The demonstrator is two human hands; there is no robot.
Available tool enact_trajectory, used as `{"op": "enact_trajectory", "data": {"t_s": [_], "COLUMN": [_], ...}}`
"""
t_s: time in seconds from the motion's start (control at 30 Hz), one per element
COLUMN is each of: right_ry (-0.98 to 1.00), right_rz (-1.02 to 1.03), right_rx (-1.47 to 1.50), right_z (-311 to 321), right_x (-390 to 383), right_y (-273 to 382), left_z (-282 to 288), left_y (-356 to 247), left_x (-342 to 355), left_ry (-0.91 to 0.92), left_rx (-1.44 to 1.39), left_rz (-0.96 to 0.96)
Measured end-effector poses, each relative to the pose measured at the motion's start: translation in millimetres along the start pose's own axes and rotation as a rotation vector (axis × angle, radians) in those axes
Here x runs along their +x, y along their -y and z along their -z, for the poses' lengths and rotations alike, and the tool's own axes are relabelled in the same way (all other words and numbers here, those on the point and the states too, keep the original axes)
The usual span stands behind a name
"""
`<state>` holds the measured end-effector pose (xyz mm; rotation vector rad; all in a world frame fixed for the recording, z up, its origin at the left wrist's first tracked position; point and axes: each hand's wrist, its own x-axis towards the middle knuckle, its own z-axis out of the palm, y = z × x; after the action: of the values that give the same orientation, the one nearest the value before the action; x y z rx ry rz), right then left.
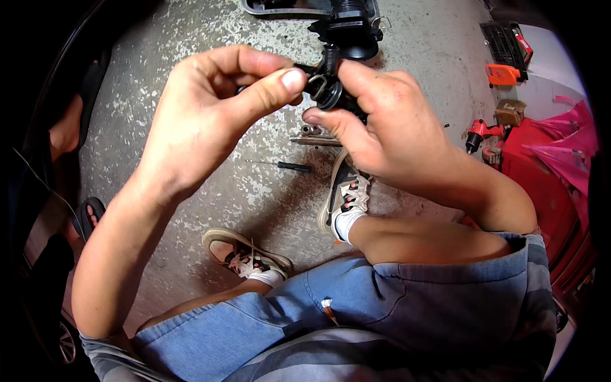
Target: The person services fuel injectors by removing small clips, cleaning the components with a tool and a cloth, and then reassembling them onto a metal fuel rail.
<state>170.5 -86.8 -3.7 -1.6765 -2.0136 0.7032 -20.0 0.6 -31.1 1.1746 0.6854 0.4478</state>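
My right hand (391, 114) is wrapped round a black cylindrical fitting (328, 95), its thumb and forefinger on either side of the round end. A bent metal wire clip (317, 84) sits on that fitting. From the left, my left hand (226, 95) pinches thumb against forefinger at the fitting's edge, by the clip. What lies between those fingertips is mostly hidden. Just beyond my hands is a larger black part (349, 35) with a ribbed section and a rounded cup; whether it joins the fitting I cannot tell.
On the worn concrete floor lie a thin screwdriver (294, 167) and several metal sockets or bars (316, 141). A metal tray (273, 9) is at the top. At right are a red power wrench (482, 132), cardboard box (509, 112) and red tool chest (541, 191). Another person's sandalled foot (65, 130) is left.
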Motion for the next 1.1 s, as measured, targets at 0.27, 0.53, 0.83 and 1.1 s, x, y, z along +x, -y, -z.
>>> {"op": "enact_trajectory", "data": {"t_s": [0.27, 0.53, 0.83, 1.1], "right_ry": [0.279, 0.508, 0.478, 0.470], "right_rz": [-0.043, -0.184, -0.219, -0.259], "right_rx": [-0.008, 0.291, 0.480, 0.442], "right_z": [2, 20, 22, 29], "right_x": [-2, 4, -2, -1], "right_y": [7, 10, 14, 18], "left_z": [4, 9, 9, 4], "left_y": [23, 20, 6, 1], "left_x": [-12, -32, -36, -35], "left_ry": [0.054, 0.165, 0.144, 0.108], "left_rx": [-0.033, -0.343, -0.325, -0.275], "left_rz": [0.176, 0.303, 0.300, 0.225]}}
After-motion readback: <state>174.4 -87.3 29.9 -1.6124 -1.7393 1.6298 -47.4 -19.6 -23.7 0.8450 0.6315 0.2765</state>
